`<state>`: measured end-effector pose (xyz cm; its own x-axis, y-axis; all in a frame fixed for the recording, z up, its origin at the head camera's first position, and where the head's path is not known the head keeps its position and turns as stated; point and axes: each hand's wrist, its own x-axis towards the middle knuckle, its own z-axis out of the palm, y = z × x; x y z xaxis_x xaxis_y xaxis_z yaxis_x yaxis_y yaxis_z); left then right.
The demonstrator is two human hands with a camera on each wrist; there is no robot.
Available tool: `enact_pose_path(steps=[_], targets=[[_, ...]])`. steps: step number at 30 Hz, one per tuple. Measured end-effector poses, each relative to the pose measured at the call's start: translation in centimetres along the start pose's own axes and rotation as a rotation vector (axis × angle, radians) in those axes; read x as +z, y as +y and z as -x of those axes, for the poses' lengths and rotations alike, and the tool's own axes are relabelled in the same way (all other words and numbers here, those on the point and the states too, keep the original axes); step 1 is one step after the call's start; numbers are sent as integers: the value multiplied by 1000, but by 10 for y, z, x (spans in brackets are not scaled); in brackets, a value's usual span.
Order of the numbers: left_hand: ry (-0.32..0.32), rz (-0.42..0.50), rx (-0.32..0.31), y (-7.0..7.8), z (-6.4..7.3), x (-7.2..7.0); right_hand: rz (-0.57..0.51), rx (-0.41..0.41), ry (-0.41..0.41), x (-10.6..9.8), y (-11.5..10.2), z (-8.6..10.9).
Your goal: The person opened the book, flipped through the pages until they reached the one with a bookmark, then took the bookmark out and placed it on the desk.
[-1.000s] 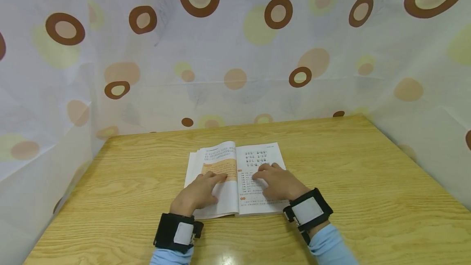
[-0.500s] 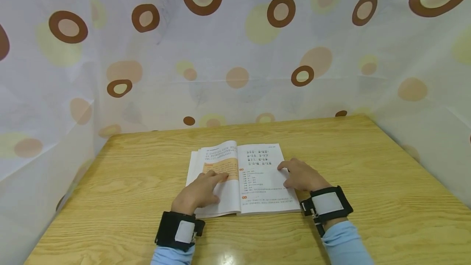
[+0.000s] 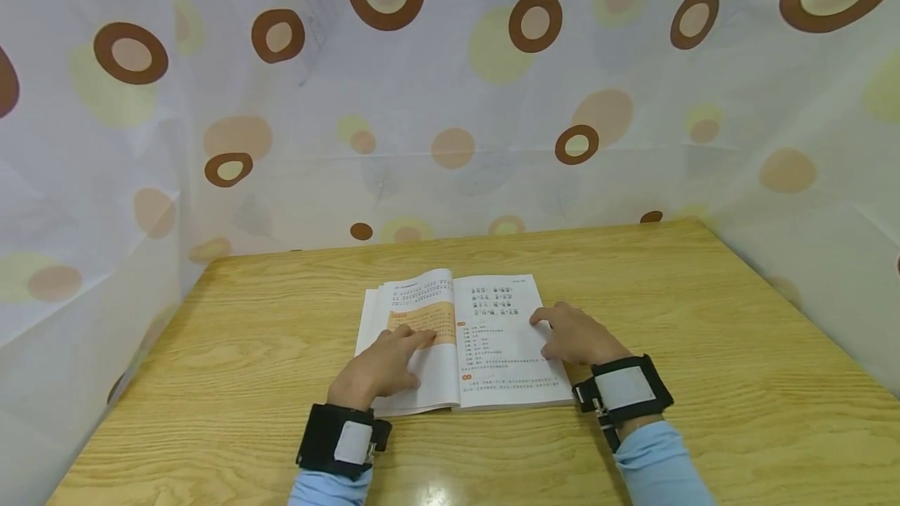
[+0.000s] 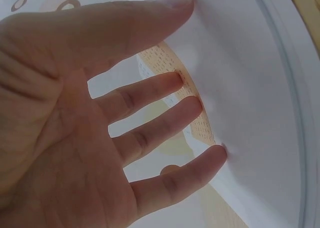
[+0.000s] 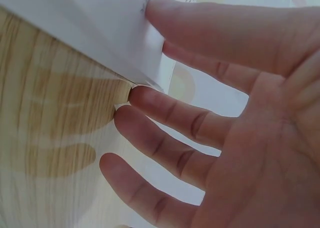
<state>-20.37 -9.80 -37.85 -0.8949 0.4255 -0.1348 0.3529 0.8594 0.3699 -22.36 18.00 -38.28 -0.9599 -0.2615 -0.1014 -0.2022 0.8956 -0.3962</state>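
Note:
An open book (image 3: 499, 346) lies on the wooden table, its left page marked by an orange text box and its right page printed in dark characters. My left hand (image 3: 380, 365) rests on the left page, fingers spread; in the left wrist view its fingertips touch the paper. At the book's right edge is my right hand (image 3: 582, 338), thumb and index finger over the right page's margin. Its other fingers (image 5: 160, 143) stretch past the page edge, close to the table, in the right wrist view. Neither hand grips anything.
The table (image 3: 281, 318) has a wood-grain top. Behind it and at both sides hangs a pale curtain (image 3: 422, 84) with brown and yellow circles. Black straps (image 3: 626, 389) wrap both wrists, above light blue sleeves (image 3: 661, 459).
My right hand has slid right, off the middle of the right page to its outer edge, and then held still. The left hand has stayed in place.

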Motion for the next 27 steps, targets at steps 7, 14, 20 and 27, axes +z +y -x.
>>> enact_pose_path(steps=[7,14,20,27], targets=[[-1,-2,5,0,-1,0,26,-5,4,-1,1,1],[-3,-5,3,0,0,0,31,17,14,-1,0,1],[3,-14,4,0,0,0,49,23,46,-1,-2,1],[0,-7,2,1,1,-1,-50,-15,129,-2,3,1]])
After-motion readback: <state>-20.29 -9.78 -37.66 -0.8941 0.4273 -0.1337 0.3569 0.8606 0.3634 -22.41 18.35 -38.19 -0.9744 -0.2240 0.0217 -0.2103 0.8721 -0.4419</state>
